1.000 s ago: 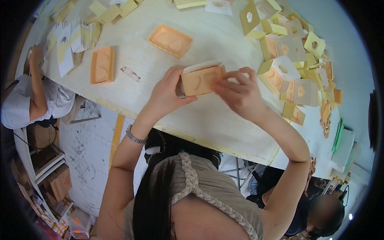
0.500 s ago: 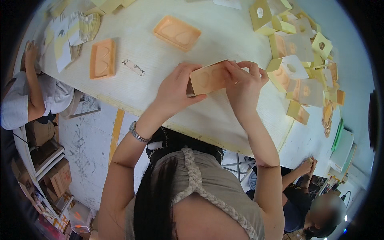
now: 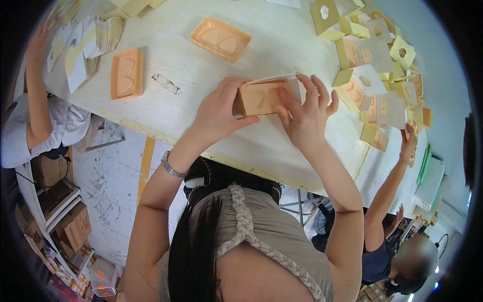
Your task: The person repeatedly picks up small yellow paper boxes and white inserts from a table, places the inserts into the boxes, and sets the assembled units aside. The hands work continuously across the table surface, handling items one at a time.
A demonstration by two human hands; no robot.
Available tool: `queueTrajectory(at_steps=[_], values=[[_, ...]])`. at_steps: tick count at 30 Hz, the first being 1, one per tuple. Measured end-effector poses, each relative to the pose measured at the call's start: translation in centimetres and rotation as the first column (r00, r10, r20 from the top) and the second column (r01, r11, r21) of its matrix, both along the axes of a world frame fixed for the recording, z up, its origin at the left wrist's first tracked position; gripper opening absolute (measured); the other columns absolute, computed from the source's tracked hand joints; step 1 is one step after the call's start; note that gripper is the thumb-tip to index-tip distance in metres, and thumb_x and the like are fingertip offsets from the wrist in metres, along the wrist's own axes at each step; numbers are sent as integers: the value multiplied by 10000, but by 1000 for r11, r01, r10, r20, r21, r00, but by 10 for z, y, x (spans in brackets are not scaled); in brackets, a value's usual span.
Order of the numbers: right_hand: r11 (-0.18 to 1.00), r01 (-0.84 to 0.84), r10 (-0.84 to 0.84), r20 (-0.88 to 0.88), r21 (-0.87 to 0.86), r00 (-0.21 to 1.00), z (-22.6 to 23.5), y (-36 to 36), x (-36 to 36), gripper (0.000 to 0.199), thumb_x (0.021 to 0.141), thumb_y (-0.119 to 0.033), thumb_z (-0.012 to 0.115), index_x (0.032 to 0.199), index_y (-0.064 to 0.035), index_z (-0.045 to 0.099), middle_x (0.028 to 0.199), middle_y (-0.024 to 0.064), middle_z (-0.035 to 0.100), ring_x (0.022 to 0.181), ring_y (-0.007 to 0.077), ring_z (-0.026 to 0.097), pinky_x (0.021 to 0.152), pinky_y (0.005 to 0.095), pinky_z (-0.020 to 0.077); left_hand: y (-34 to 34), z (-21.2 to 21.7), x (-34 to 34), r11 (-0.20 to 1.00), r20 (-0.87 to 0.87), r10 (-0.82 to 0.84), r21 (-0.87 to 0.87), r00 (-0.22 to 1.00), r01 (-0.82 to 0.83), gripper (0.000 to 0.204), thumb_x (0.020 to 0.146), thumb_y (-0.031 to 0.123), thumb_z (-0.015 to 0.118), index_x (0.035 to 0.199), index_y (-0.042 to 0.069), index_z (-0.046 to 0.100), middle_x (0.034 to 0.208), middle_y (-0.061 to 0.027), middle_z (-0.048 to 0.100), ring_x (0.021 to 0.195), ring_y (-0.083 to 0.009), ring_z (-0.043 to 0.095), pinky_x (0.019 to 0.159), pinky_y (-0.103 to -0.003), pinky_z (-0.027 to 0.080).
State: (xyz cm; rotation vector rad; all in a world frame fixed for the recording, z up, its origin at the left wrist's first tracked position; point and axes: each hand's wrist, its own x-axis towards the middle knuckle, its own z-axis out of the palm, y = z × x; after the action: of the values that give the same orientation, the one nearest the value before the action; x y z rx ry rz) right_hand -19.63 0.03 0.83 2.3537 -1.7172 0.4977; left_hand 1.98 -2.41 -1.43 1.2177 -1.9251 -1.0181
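Pale wooden counter point(image 3: 282, 45), both hands working a small box above it.

The left hand point(image 3: 217, 111) grips the orange tray box point(image 3: 261, 96) by its end; the right hand point(image 3: 307, 113) presses fingers on its cover. Best held level, pressing evenly. A spare orange tray point(image 3: 220, 39) lies beyond the hands.

Bare tabletop point(image 3: 282, 48): open between the single orange tray point(image 3: 220, 39) and the box pile point(image 3: 375, 75).
Left side: tray stack point(image 3: 126, 73) and card sheets point(image 3: 83, 45) block passage.
Near edge: open below the held box point(image 3: 261, 97) (both hands grip it).
Right edge: a co-worker's hand point(image 3: 408, 143) intrudes.
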Motion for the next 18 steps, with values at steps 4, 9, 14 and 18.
queueTrajectory(at_steps=[4, 9, 14, 18], values=[[999, -45, 45, 0, 4, 999, -7, -11, -14, 307, 751, -317, 780, 1040, -227, 728, 1281, 19, 523, 1212, 253, 454, 1065, 535, 183, -3, 2, -2, 999, 20, -4, -33, 1000, 5, 738, 676, 240, 866, 1274, 68, 468, 1208, -113, 548, 1036, -308, 619, 838, -388, 527], [994, -74, 86, 159, -84, 984, 8, 4, -10, 347, 751, -250, 774, 1083, -168, 718, 1180, 4, 565, 1106, 263, 487, 987, 549, 278, 2, 3, -2, 1000, 44, 10, -4, 999, -9, 718, 697, 210, 840, 1293, 87, 459, 1231, -125, 544, 1054, -333, 609, 839, -392, 531], [905, -423, 422, 216, -42, 881, -9, 4, 20, 320, 752, -186, 755, 1049, -79, 704, 1044, 20, 606, 900, 215, 548, 725, 324, 480, -1, -2, -1, 997, 95, -44, -56, 995, 50, 765, 684, 177, 843, 1323, 80, 434, 1236, -142, 547, 1055, -352, 605, 843, -398, 528], [881, -472, 459, 321, -42, 828, -8, -1, 11, 289, 756, -147, 738, 1023, -45, 696, 1022, 47, 619, 867, 232, 578, 726, 351, 512, -3, 3, -1, 1000, 104, -26, -1, 994, 27, 787, 673, 144, 846, 1334, 74, 425, 1227, -149, 555, 1050, -350, 606, 833, -398, 526]])
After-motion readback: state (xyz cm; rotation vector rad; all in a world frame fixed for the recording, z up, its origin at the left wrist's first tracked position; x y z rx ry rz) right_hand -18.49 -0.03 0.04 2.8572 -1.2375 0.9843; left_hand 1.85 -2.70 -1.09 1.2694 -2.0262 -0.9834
